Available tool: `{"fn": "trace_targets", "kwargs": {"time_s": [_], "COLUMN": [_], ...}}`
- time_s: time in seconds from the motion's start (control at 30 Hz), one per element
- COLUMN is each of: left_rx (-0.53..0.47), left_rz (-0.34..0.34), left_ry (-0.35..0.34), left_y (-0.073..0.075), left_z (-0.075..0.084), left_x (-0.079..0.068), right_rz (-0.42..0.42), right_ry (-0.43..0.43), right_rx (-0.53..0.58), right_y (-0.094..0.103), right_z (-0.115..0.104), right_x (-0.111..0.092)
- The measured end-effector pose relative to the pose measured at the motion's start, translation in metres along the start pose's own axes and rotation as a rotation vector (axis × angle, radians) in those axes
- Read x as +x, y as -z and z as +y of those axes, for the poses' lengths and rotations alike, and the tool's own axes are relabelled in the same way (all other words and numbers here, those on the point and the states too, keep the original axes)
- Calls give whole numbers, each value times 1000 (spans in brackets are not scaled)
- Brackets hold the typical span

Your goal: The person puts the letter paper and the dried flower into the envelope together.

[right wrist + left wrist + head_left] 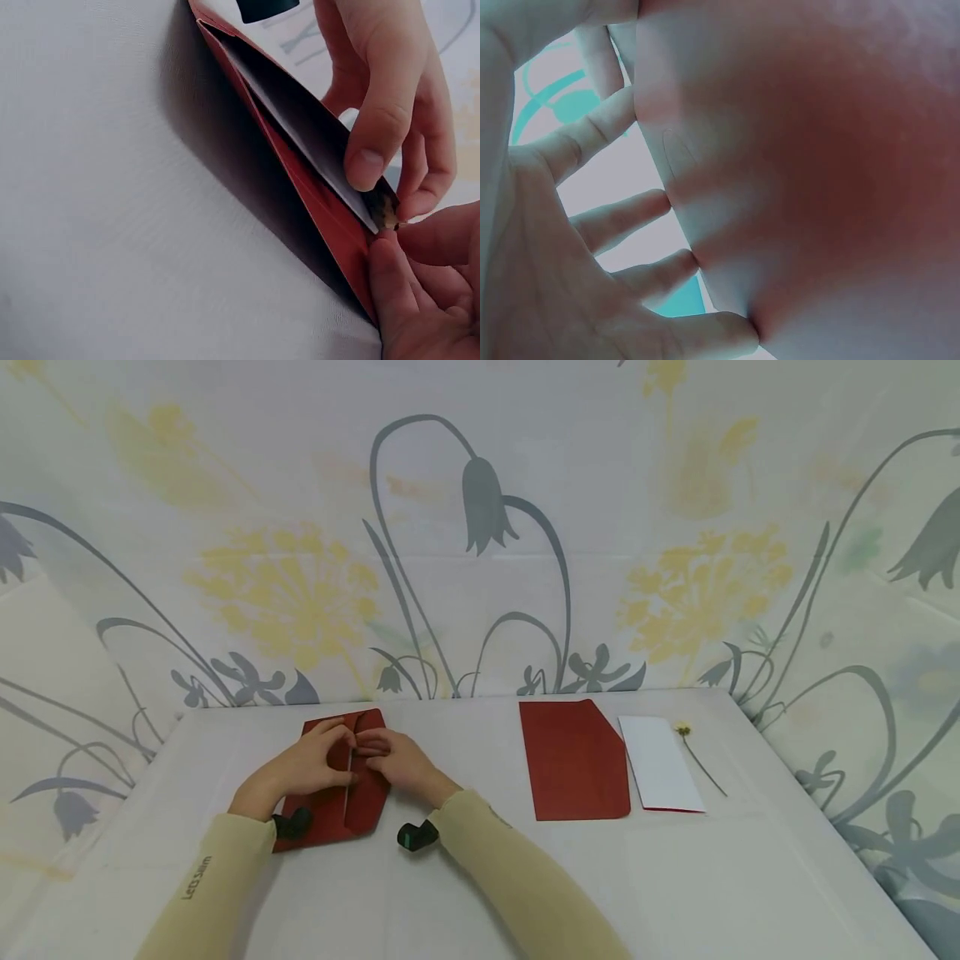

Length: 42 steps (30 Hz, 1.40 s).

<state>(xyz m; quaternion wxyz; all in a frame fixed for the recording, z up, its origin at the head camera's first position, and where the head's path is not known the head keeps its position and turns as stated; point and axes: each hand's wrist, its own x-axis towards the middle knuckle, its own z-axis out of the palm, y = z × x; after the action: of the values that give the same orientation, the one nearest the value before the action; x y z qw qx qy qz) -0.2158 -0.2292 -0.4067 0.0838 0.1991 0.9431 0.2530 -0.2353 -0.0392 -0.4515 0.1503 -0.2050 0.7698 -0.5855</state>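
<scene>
A red envelope (318,827) lies on the left side of the table, under both hands. My left hand (306,766) grips its upper part, thumb inside the opening and fingers on the outer face. Within the gaping envelope, the right wrist view shows a white card (300,142) under the left thumb (367,166). A small dried flower (387,213) pokes out at the card's corner. Fingertips of my right hand (402,765) pinch at this flower, beside the envelope's edge. The flower's stem is hidden. In the left wrist view, the left fingers (622,217) touch the envelope's blurred face.
To the right lie a second red envelope (577,768), a folded white card (663,764) with a red lower edge, and a dried flower (701,760) on a thin stem. All rest on the white tablecloth (465,893). A flower-printed curtain (480,602) rises behind.
</scene>
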Motion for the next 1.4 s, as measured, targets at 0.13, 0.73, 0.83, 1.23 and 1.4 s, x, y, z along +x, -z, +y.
{"fn": "trace_targets", "kwargs": {"time_s": [0.13,0.73,0.83,1.23,1.4], "left_rx": [14,50,50,45,24], "left_rz": [-1,-47,-65,-75,-66], "left_ry": [8,20,32,47,63], "left_y": [-1,-7,-7,-10,-10], "left_z": [-1,8,11,14,16], "left_x": [1,3,3,6,5], "right_rz": [36,144,133,102,103], "right_ry": [-10,-64,-59,-41,-27], "right_rx": [84,73,66,-17,-53], "right_y": [0,2,5,32,52], "right_z": [0,-3,-3,-15,-21], "right_x": [-1,-10,-12,-28,-42]}}
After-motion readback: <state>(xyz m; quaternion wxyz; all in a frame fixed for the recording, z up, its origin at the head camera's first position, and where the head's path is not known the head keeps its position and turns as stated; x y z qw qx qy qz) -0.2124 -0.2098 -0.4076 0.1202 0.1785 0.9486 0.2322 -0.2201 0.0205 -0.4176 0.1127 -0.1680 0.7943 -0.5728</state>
